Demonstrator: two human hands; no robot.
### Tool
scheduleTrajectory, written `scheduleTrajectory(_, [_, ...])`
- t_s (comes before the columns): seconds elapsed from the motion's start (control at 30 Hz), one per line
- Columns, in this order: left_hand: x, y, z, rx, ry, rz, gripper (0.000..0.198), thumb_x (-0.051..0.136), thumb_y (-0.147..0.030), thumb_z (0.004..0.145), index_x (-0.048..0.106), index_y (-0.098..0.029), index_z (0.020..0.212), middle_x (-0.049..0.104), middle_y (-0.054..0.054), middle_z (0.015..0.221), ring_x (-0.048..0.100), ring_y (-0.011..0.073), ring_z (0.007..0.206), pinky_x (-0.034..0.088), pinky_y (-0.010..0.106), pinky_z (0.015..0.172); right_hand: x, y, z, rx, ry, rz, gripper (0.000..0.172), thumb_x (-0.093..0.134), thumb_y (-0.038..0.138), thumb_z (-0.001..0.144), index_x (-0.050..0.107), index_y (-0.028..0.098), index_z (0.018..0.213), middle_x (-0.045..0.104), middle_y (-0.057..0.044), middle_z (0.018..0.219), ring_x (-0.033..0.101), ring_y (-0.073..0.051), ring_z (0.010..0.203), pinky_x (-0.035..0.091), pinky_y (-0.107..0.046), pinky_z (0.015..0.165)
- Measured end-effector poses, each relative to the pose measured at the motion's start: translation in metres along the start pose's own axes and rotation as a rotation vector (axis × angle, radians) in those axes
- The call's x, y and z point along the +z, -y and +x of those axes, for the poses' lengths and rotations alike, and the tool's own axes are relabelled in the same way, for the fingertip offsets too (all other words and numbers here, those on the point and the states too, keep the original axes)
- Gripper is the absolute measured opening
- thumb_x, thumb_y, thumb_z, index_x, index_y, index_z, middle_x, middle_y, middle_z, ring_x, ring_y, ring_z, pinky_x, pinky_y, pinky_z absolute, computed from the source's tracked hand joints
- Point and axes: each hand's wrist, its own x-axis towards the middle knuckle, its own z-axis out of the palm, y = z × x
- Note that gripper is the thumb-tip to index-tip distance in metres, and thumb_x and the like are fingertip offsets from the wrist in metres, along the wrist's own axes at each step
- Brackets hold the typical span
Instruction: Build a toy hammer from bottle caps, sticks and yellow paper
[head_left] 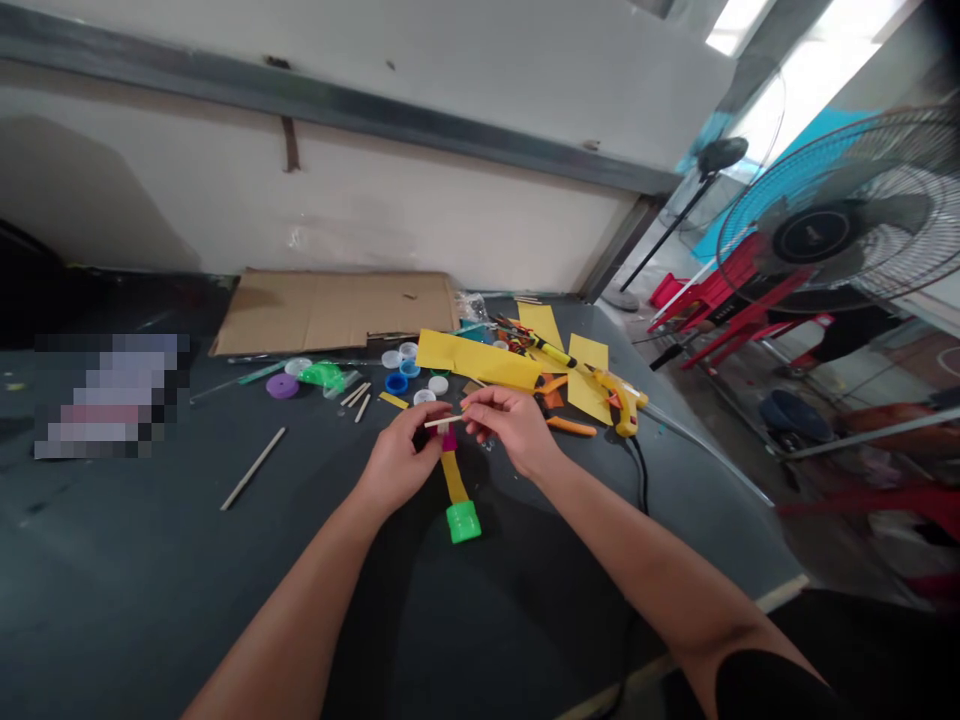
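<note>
My left hand (400, 462) and my right hand (510, 428) meet above the dark tabletop (187, 560), both pinching a thin wooden stick (444, 421). Just below the fingers sits a small magenta piece (448, 440). From it a yellow strip (454, 477) runs down to a green plastic bottle cap (463, 522). Beyond my right hand lie orange-handled scissors (570, 427) and a yellow hot glue gun (619, 402). Cut yellow card (476, 360) lies behind my hands, with several plastic bottle caps (397, 383) to its left.
A flattened cardboard sheet (330, 312) lies against the wall. A purple tape roll (282, 386), loose wooden sticks (253, 468) and a black cord (640, 475) are on the table. Past the right edge stand a wire-caged fan (832, 230) and red plastic chairs (724, 295).
</note>
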Motion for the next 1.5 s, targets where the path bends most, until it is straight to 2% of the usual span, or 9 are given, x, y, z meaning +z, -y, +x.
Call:
scheduleTrajectory(0.23, [-0.008,-0.012,-0.001,-0.099,0.025,-0.254,0.033,0.050,-0.018,0.070,0.064,-0.019,0.100,0.068,0.006,0.107,0.063,0.0226,0.099,0.048,0.036,0.090,-0.007,0.019,0.012,0.085,-0.066,-0.031,0.018,0.071,0.032,0.068,0.063,0.017,0.074,0.064,0.000,0.070,0.056,-0.008,0.057,0.042,-0.018,0.046])
scheduleTrajectory(0.33, [-0.007,-0.012,-0.002,-0.128,0.040,-0.297,0.028,0.054,-0.024,0.074,0.064,-0.019,0.099,0.069,0.006,0.103,0.064,0.0224,0.096,0.049,0.035,0.088,-0.002,0.028,0.015,0.144,-0.130,0.058,0.017,0.071,0.028,0.066,0.061,0.018,0.075,0.062,0.002,0.071,0.054,-0.007,0.058,0.044,-0.019,0.050])
scheduleTrajectory(0.47, [-0.002,-0.007,0.000,-0.184,0.026,-0.442,0.036,0.064,-0.033,0.075,0.056,-0.020,0.107,0.072,0.006,0.093,0.067,0.0219,0.091,0.051,0.037,0.084,0.008,0.033,0.010,0.155,-0.203,0.150,0.016,0.070,0.025,0.067,0.057,0.019,0.076,0.058,0.004,0.067,0.052,-0.006,0.054,0.044,-0.018,0.048])
scheduleTrajectory(0.63, [-0.007,-0.003,0.001,-0.116,0.026,-0.232,0.026,0.064,-0.038,0.074,0.068,-0.022,0.095,0.072,0.006,0.106,0.064,0.0246,0.101,0.048,0.037,0.090,0.015,0.008,-0.009,0.108,-0.170,0.012,0.011,0.060,0.024,0.074,0.057,0.019,0.083,0.061,0.003,0.066,0.053,-0.007,0.049,0.040,-0.017,0.042])
scheduleTrajectory(0.77, [-0.013,-0.001,-0.001,-0.078,0.059,-0.029,0.023,0.061,-0.037,0.075,0.073,-0.026,0.090,0.075,0.001,0.096,0.065,0.0254,0.095,0.048,0.035,0.087,0.015,-0.022,-0.020,-0.007,-0.141,-0.227,0.015,0.049,0.023,0.080,0.060,0.021,0.089,0.060,0.004,0.065,0.049,-0.007,0.045,0.037,-0.018,0.041])
scheduleTrajectory(0.97, [-0.011,0.003,-0.003,-0.047,0.037,0.090,0.023,0.059,-0.038,0.077,0.074,-0.027,0.091,0.075,-0.001,0.093,0.066,0.0237,0.088,0.049,0.031,0.078,0.014,-0.029,-0.032,-0.263,-0.133,-0.625,0.025,0.045,0.013,0.083,0.068,0.021,0.090,0.067,0.001,0.075,0.062,-0.012,0.069,0.048,-0.024,0.069])
scheduleTrajectory(1.07, [-0.011,0.004,-0.003,-0.050,0.014,0.122,0.020,0.061,-0.036,0.076,0.073,-0.026,0.088,0.074,0.000,0.087,0.065,0.0218,0.082,0.048,0.028,0.073,0.014,-0.027,-0.034,-0.319,-0.142,-0.666,0.026,0.045,0.012,0.083,0.069,0.021,0.090,0.070,0.000,0.080,0.064,-0.014,0.077,0.048,-0.025,0.075])
scheduleTrajectory(1.23, [-0.010,0.005,-0.003,-0.052,0.005,0.167,0.017,0.061,-0.035,0.076,0.072,-0.025,0.085,0.073,0.000,0.084,0.064,0.0206,0.080,0.047,0.027,0.069,0.015,-0.031,-0.036,-0.322,-0.148,-0.657,0.024,0.046,0.014,0.084,0.068,0.022,0.088,0.071,-0.001,0.086,0.066,-0.015,0.081,0.049,-0.026,0.076])
scheduleTrajectory(1.5, [-0.008,0.002,-0.004,-0.063,-0.018,0.217,0.013,0.060,-0.029,0.077,0.072,-0.025,0.083,0.074,-0.003,0.086,0.065,0.0197,0.081,0.046,0.025,0.069,0.019,-0.033,-0.039,-0.306,-0.176,-0.605,0.019,0.049,0.014,0.081,0.067,0.020,0.084,0.071,-0.001,0.081,0.064,-0.015,0.073,0.048,-0.026,0.071])
